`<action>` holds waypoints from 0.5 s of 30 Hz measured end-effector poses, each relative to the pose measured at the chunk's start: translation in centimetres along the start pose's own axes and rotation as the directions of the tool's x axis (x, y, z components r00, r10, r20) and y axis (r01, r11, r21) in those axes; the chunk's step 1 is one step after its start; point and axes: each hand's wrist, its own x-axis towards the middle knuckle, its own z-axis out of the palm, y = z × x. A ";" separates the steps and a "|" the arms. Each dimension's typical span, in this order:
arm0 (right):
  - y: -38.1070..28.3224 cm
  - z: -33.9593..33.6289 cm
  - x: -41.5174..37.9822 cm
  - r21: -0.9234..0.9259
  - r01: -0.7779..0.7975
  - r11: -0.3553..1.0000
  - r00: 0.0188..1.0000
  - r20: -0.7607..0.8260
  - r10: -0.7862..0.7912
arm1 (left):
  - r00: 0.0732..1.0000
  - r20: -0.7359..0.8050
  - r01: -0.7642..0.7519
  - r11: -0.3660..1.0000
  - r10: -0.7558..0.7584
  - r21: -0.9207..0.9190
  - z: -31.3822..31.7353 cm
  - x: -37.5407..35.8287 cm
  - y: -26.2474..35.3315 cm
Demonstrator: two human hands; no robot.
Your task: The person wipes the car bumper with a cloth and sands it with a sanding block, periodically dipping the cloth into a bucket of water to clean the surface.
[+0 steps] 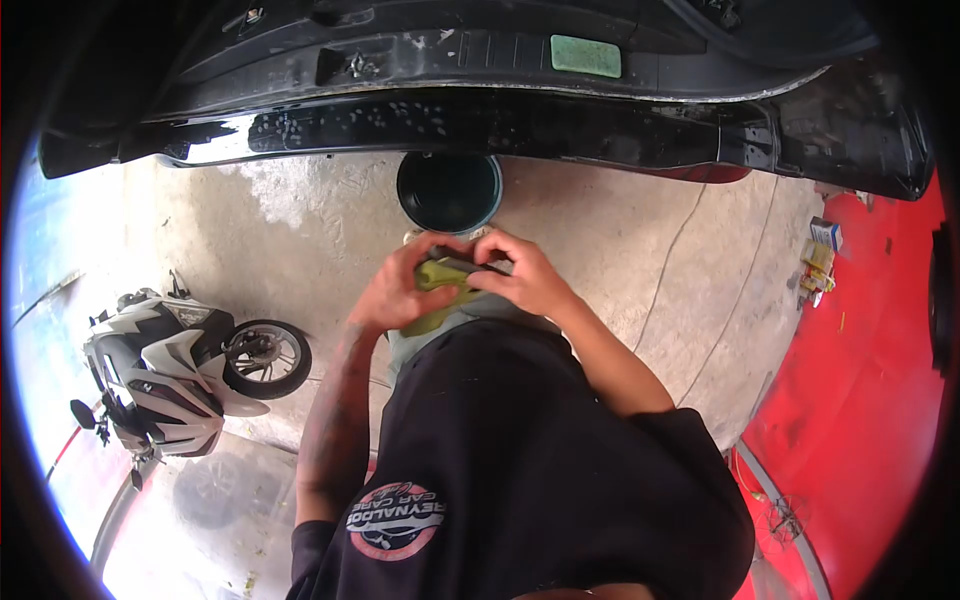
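Observation:
In the head view both my hands meet in front of my chest around a yellow-green cloth or sponge (443, 276). My left hand (400, 285) grips its left end, fingers curled over the top. My right hand (525, 275) pinches its right end, with a dark piece between the fingers. A tail of the yellow-green material hangs down below my left hand. Directly beyond my hands a dark round bucket (449, 190) stands on the concrete floor.
A black car body panel (480, 120) with a green sponge (585, 56) on its ledge spans the top. A white scooter (175, 365) is parked at the left. A red wall (860, 400) runs along the right, with small boxes (818, 262) and a thin cord on the floor.

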 end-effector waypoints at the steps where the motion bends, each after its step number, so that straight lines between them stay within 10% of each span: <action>1: 0.2 -0.4 -0.8 0.001 -0.019 1.000 0.999 -0.049 0.019 | 0.999 0.041 0.007 1.000 -0.007 0.004 0.5 1.1 0.1; 10: 2.4 -4.9 -5.4 0.216 -0.220 0.951 0.946 -0.190 0.262 | 0.871 0.462 -0.157 0.985 0.169 -0.066 2.8 9.2 -0.8; 15: 3.7 -5.0 -6.3 0.045 -0.248 0.968 0.828 -0.509 0.236 | 0.988 0.063 -0.150 0.976 0.142 0.160 3.4 12.2 -3.8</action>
